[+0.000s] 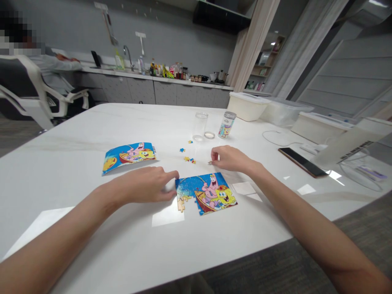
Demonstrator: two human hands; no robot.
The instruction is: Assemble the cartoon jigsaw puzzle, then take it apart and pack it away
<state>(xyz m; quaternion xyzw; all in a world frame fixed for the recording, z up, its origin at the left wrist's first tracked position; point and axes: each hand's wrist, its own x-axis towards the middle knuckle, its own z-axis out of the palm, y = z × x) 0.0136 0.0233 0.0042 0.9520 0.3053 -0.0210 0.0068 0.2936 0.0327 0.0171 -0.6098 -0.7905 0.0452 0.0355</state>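
The right hand (229, 160) is bent at the wrist, its thumb and forefinger (214, 154) closed to a narrow pinch on what looks like a tiny jigsaw piece (210, 162). The left hand (143, 184) lies nearly flat and loosely open, its forefinger touching the upper left edge of the part-built SpongeBob jigsaw (211, 196), near the middle of the white table (92, 245). Light fingertip pressure there should steady the joined pieces, while a fingertip pinch suits pieces this small. Loose jigsaw pieces (188, 159) lie just beyond.
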